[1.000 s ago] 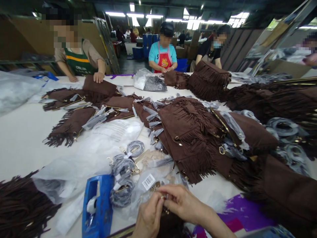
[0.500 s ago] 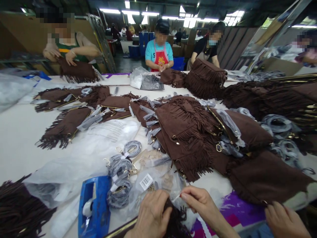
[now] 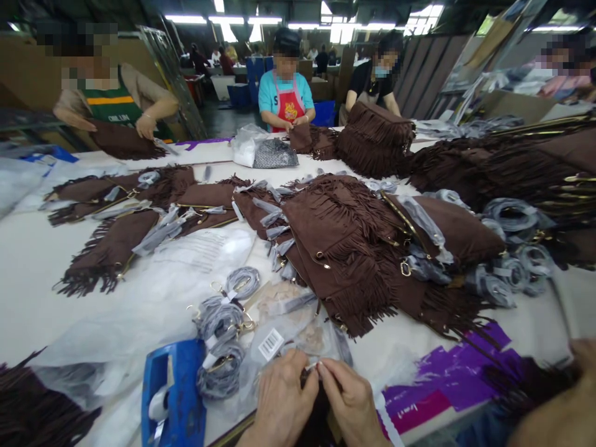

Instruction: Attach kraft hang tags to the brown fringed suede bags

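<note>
Close together at the bottom centre, my left hand and my right hand meet at the fingertips. Between them shows a small white strip, pinched by both hands; its exact kind is too small to tell. Beneath my hands lies a dark brown bag, mostly hidden, and a gold zip runs out to the left of my left wrist. Just beyond my fingers is a clear plastic bag with a barcode label.
A blue tape dispenser and coiled grey-wrapped straps stand left of my hands. Brown fringed bags are piled ahead. A co-worker's blurred arm reaches in at right, above purple sheeting. Several people work across the table.
My right hand has moved left to meet my left hand at the white strip. At right, the co-worker has drawn a brown bag off the pile toward the near edge. The view has shifted slightly.
</note>
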The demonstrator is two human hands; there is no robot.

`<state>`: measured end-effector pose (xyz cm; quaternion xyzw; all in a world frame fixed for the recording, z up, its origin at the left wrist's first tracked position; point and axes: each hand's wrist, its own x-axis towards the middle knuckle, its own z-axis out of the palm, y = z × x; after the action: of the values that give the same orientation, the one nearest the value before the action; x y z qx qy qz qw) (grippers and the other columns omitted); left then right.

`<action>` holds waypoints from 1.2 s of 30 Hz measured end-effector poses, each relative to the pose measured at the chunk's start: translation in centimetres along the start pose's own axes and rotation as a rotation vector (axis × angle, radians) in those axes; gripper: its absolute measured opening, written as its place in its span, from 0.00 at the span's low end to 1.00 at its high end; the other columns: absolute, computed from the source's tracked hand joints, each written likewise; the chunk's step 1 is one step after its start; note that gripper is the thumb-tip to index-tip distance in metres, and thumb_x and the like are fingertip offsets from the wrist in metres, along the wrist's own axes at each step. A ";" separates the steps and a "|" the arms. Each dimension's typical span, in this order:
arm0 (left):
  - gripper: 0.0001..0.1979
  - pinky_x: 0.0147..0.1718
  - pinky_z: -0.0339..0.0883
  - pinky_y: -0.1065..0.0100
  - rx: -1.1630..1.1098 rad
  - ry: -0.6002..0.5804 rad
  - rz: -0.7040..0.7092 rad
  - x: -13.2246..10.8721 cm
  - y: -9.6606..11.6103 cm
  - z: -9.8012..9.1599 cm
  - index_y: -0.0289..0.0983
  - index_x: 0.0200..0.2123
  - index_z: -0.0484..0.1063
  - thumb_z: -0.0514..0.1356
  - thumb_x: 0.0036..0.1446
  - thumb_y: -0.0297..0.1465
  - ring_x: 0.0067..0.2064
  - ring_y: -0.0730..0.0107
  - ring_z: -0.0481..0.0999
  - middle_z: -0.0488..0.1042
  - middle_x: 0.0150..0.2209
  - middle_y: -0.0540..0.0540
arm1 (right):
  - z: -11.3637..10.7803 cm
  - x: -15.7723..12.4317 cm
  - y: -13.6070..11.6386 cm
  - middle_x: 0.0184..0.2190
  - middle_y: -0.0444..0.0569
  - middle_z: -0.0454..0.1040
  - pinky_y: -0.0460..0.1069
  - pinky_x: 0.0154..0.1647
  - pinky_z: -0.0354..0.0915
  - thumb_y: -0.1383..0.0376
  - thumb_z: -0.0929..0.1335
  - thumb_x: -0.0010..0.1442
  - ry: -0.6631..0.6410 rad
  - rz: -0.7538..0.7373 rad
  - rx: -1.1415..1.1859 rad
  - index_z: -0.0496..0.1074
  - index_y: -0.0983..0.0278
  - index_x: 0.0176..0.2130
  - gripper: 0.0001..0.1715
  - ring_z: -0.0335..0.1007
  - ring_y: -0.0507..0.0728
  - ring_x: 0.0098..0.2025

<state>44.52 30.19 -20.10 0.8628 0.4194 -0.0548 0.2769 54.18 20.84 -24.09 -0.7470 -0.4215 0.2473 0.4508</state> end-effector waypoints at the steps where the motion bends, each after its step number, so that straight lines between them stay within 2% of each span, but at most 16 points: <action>1: 0.08 0.30 0.59 0.70 0.009 0.008 0.000 0.0 0.1 0.1 0.39 0.28 0.68 0.51 0.56 0.30 0.33 0.66 0.73 0.72 0.29 0.49 | 0.0 0.1 -0.1 0.26 0.48 0.74 0.45 0.30 0.65 0.61 0.60 0.62 0.004 0.036 0.011 0.72 0.64 0.31 0.15 0.70 0.54 0.28; 7: 0.08 0.28 0.59 0.70 0.012 0.129 0.061 -0.2 0.2 1.2 0.39 0.24 0.67 0.51 0.53 0.27 0.29 0.68 0.72 0.71 0.25 0.50 | 0.3 0.5 0.1 0.21 0.44 0.70 0.44 0.26 0.62 0.56 0.62 0.59 -0.017 0.183 0.053 0.70 0.64 0.27 0.17 0.67 0.53 0.24; 12: 0.05 0.27 0.60 0.72 -0.085 0.240 0.265 -0.8 -0.8 1.7 0.38 0.25 0.65 0.54 0.50 0.24 0.28 0.70 0.71 0.69 0.24 0.50 | -0.2 0.7 0.4 0.17 0.39 0.64 0.43 0.22 0.58 0.56 0.62 0.59 -0.095 0.215 0.055 0.66 0.63 0.26 0.16 0.62 0.51 0.21; 14: 0.04 0.27 0.61 0.71 -0.086 0.264 0.353 -1.1 -1.1 1.9 0.38 0.26 0.65 0.53 0.50 0.24 0.29 0.69 0.71 0.69 0.25 0.49 | -0.6 1.0 0.4 0.18 0.39 0.66 0.43 0.23 0.59 0.58 0.62 0.58 -0.140 0.206 0.070 0.68 0.63 0.30 0.12 0.63 0.51 0.21; 17: 0.07 0.28 0.61 0.69 -0.051 0.258 0.425 -1.5 -1.2 2.3 0.39 0.29 0.67 0.51 0.52 0.24 0.30 0.67 0.71 0.70 0.27 0.48 | -1.2 1.6 0.4 0.26 0.42 0.73 0.44 0.31 0.62 0.62 0.62 0.58 -0.244 0.134 0.091 0.70 0.62 0.38 0.10 0.69 0.52 0.28; 20: 0.09 0.28 0.61 0.68 0.000 0.272 0.374 -1.9 -1.0 2.7 0.39 0.31 0.68 0.51 0.51 0.23 0.30 0.65 0.71 0.69 0.27 0.47 | -1.5 1.9 0.3 0.21 0.42 0.70 0.44 0.27 0.59 0.62 0.61 0.59 -0.346 0.094 0.019 0.70 0.63 0.27 0.13 0.67 0.52 0.26; 22: 0.08 0.28 0.62 0.67 0.028 0.276 0.324 -2.1 -0.9 3.0 0.39 0.31 0.68 0.51 0.50 0.23 0.30 0.65 0.71 0.69 0.27 0.47 | -1.4 1.7 0.2 0.17 0.40 0.64 0.44 0.23 0.56 0.61 0.60 0.60 -0.326 0.097 -0.038 0.66 0.63 0.23 0.17 0.63 0.51 0.22; 28: 0.05 0.30 0.62 0.65 0.114 0.278 0.274 -2.5 -0.7 3.1 0.40 0.31 0.66 0.55 0.49 0.25 0.30 0.62 0.71 0.70 0.27 0.47 | -0.7 0.1 -0.2 0.18 0.39 0.61 0.44 0.24 0.54 0.60 0.58 0.62 -0.162 0.074 0.016 0.61 0.62 0.23 0.18 0.60 0.50 0.21; 32: 0.06 0.30 0.62 0.65 0.110 0.283 0.260 -2.7 -0.6 3.2 0.40 0.32 0.67 0.56 0.49 0.25 0.31 0.61 0.72 0.71 0.27 0.48 | -0.6 -0.2 -0.5 0.18 0.40 0.61 0.44 0.24 0.55 0.59 0.59 0.61 -0.121 0.110 0.097 0.61 0.63 0.23 0.18 0.59 0.50 0.21; 36: 0.05 0.31 0.63 0.66 0.090 0.213 0.172 -2.6 -0.2 2.7 0.39 0.31 0.68 0.55 0.49 0.24 0.31 0.62 0.73 0.72 0.28 0.47 | -0.7 0.0 -0.5 0.17 0.38 0.58 0.43 0.23 0.56 0.58 0.60 0.60 -0.138 0.204 0.243 0.63 0.63 0.24 0.17 0.57 0.49 0.21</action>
<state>43.09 27.06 -21.57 0.9080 0.3681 0.0424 0.1954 54.55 20.60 -23.32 -0.7070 -0.3404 0.3918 0.4804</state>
